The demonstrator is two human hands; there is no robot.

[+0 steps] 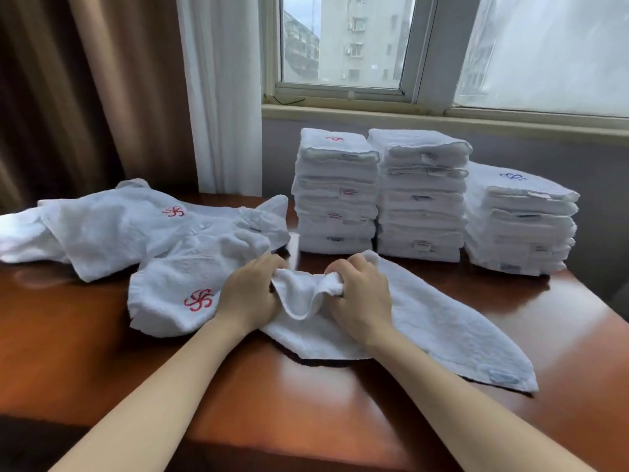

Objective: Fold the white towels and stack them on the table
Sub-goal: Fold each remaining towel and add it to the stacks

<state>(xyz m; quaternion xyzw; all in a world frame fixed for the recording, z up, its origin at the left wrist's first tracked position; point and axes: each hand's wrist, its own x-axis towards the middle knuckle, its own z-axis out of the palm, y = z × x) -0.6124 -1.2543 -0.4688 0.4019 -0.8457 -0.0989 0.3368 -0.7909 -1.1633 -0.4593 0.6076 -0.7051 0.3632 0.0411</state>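
Observation:
A white towel (425, 321) lies spread on the brown table (306, 403), running from the middle toward the front right. My left hand (250, 294) and my right hand (357, 294) each grip its bunched far edge, a short gap apart, with a loop of cloth sagging between them. To the left lie unfolded white towels with red logos: one (177, 294) beside my left hand, more in a heap (112, 226) behind it. Three stacks of folded towels stand at the back: left (335, 195), middle (422, 199) and a lower one on the right (517, 223).
The table's right edge (599, 301) runs close past the lower stack. Brown curtains (85, 90) hang at the back left, a white sheer beside them. A window (374, 46) and its sill sit behind the stacks. Bare wood shows at the table's front.

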